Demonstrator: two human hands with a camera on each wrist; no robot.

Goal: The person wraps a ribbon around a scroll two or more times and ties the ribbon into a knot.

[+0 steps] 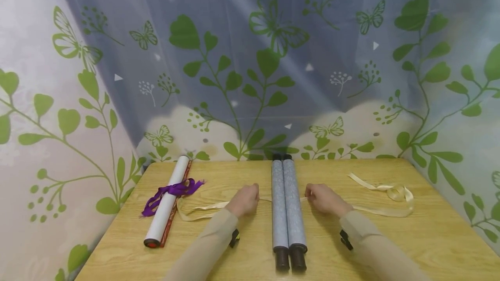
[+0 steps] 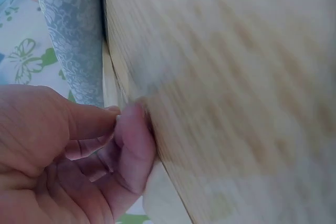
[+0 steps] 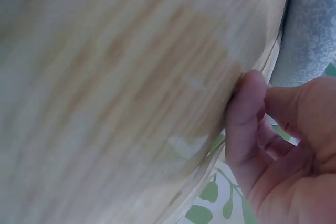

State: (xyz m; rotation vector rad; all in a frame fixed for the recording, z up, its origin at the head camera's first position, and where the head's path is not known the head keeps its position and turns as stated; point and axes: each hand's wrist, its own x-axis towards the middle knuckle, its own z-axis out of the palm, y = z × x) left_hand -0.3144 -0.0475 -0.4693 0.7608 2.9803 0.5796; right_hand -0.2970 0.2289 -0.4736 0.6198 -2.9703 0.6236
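In the head view, a blue-grey floral scroll (image 1: 278,205) with dark rod ends stands as two rolls side by side, lengthwise on the table. A cream ribbon (image 1: 384,211) runs crosswise beneath it and out on both sides. Left of the rolls, my left hand (image 1: 244,200) pinches the ribbon between thumb and forefinger, close to the tabletop. My right hand (image 1: 327,198) pinches it likewise on the right side. Both wrist views show the fingertips low at the wood, near the patterned roll (image 2: 73,35). The ribbon's middle is hidden under the rolls.
A white rolled scroll (image 1: 172,198) with a red patterned edge lies at the left of the wooden table (image 1: 332,255), a purple ribbon (image 1: 177,188) tied round it. The cream ribbon's loose end curls at the right. A printed curtain (image 1: 242,55) hangs behind the table.
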